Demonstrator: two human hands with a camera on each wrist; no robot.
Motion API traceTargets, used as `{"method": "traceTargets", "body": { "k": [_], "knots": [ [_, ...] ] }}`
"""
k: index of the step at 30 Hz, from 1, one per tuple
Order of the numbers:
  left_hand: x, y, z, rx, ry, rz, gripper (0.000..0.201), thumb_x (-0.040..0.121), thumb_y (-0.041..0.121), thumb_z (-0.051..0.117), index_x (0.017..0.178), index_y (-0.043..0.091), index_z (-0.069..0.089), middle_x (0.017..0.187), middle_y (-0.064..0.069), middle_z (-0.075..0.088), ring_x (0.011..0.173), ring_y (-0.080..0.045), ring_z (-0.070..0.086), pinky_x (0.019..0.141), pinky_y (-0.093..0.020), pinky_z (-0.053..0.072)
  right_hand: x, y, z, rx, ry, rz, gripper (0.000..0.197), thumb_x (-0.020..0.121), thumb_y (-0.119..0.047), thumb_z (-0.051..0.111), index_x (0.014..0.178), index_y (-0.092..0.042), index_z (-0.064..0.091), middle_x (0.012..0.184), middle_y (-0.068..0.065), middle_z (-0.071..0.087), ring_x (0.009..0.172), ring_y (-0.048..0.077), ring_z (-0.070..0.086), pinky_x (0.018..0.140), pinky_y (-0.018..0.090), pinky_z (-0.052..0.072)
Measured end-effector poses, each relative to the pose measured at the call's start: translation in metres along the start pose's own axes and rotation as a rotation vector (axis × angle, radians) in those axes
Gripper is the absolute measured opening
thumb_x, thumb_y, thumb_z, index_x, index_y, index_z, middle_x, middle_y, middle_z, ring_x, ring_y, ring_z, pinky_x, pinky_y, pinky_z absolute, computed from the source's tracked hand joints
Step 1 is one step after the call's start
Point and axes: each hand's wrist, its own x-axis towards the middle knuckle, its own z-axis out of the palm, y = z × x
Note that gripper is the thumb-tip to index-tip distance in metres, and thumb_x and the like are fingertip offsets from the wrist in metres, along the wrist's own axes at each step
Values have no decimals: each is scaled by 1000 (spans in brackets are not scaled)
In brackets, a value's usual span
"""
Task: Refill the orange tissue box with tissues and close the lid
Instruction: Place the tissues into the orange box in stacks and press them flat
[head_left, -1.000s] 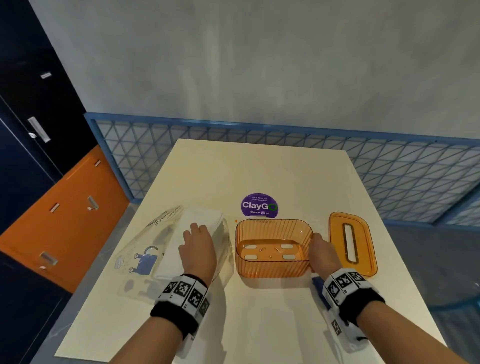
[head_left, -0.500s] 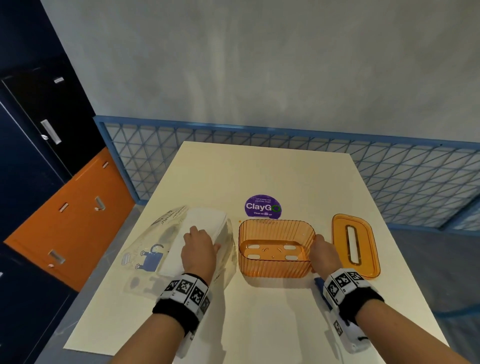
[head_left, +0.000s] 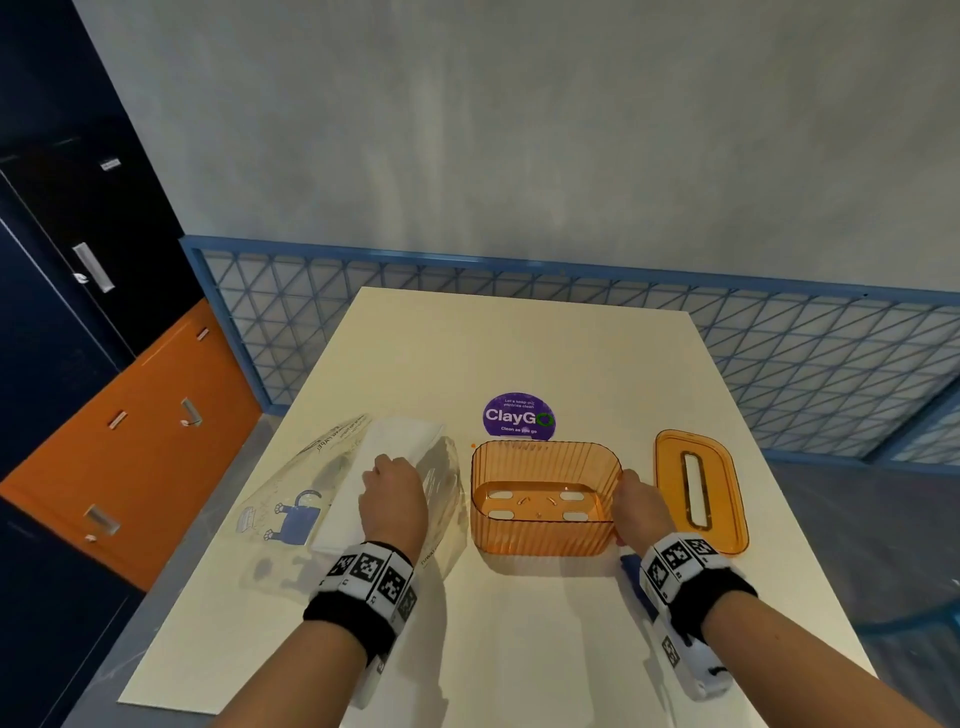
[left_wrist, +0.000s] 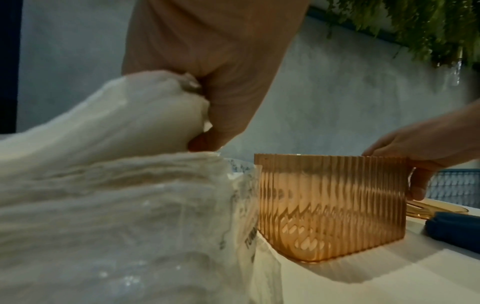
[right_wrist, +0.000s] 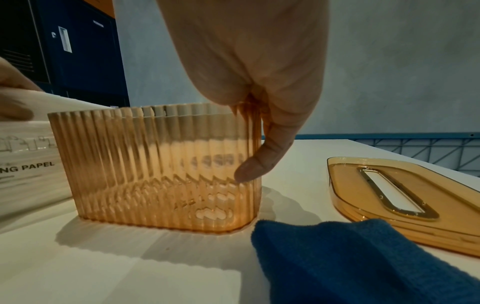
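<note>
The ribbed orange tissue box (head_left: 540, 530) (left_wrist: 330, 207) (right_wrist: 161, 164) stands open and empty in the middle of the table. My right hand (head_left: 636, 499) (right_wrist: 257, 131) grips its right end wall, thumb outside and fingers over the rim. Its orange lid (head_left: 698, 488) (right_wrist: 405, 197), with a long slot, lies flat just right of the box. To the left lies a stack of white tissues (head_left: 384, 478) (left_wrist: 103, 185) in a torn clear plastic wrapper (head_left: 291, 499). My left hand (head_left: 392, 488) (left_wrist: 207, 115) pinches the top tissues of the stack and lifts them.
A cream table (head_left: 519, 649) carries a round purple ClayGo sticker (head_left: 518, 415) behind the box. A blue cloth (right_wrist: 350, 263) lies near my right wrist. A blue mesh railing (head_left: 779, 353) runs behind the table. Dark and orange lockers (head_left: 130, 415) stand at the left.
My left hand's fingers have curled in on the top of the tissue stack. My right hand stays on the box's right end. The head view has shifted slightly.
</note>
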Motion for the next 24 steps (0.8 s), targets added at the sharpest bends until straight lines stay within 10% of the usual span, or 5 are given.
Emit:
{"method": "traceTargets", "body": {
  "k": [9, 11, 15, 20, 24],
  "knots": [
    [-17, -2, -58, -45, 244, 209, 28, 91, -5, 38, 114, 4, 50, 113, -12, 52, 89, -30, 60, 61, -32, 36, -38, -61, -64, 214, 76, -197, 56, 98, -42, 35, 143, -7, 31, 133, 18, 47, 108, 28, 56, 88, 37, 47],
    [-25, 5, -68, -114, 341, 346, 28, 83, -9, 49, 108, 3, 57, 102, -14, 58, 73, -34, 61, 52, -33, 36, -47, -91, -79, 642, -215, -98, 58, 97, -51, 30, 132, -6, 43, 114, 18, 61, 81, 25, 63, 68, 33, 52],
    [-37, 21, -69, -182, 381, 610, 31, 65, -5, 68, 94, 6, 64, 90, -9, 65, 62, -26, 64, 42, -29, 45, -54, -113, -93, 1065, -779, 55, 63, 90, -59, 40, 116, -4, 57, 113, 23, 64, 94, 40, 67, 71, 44, 59],
    [-40, 13, -51, -308, 269, 736, 43, 84, 33, 51, 122, 15, 58, 124, 0, 58, 107, -17, 61, 81, -23, 50, -54, -110, -95, 1086, -700, -6, 28, 92, -5, 51, 120, -1, 50, 102, 18, 61, 87, 29, 62, 61, 36, 61],
    [-35, -4, -47, -1014, 129, 371, 59, 87, 54, 46, 140, 33, 32, 147, 11, 31, 136, -5, 28, 111, -26, 25, -53, -110, -94, 1074, -661, -121, 23, 91, -1, 48, 113, -7, 53, 93, 9, 63, 81, 22, 62, 54, 27, 58]
  ]
}}
